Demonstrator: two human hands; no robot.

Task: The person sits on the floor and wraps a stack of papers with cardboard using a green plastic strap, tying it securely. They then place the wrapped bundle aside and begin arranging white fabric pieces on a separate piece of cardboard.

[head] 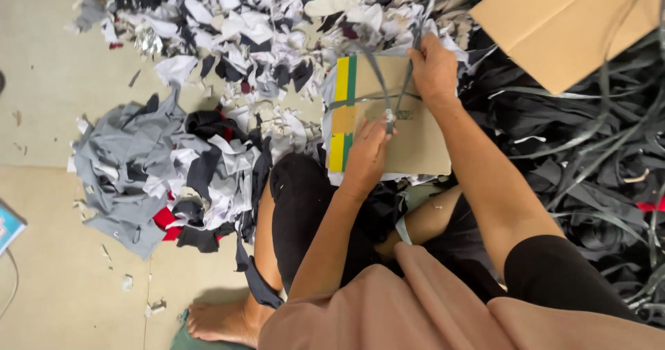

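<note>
A flat cardboard bundle [415, 145] with a yellow and green stripe along its left edge lies on my lap, wrapped by a thin grey fabric strip [377, 80]. My left hand [366, 154] pinches the strip's ends near the middle of the cardboard. My right hand [434, 69] grips the strip at the bundle's far edge and presses on the cardboard. The strip runs in a loop between both hands.
A pile of grey, white and black cloth scraps [159, 163] lies on the floor to the left, and more scraps [263, 24] ahead. Dark fabric strips [589, 149] are heaped on the right under a cardboard sheet [564, 21]. My bare foot [222, 321] rests below.
</note>
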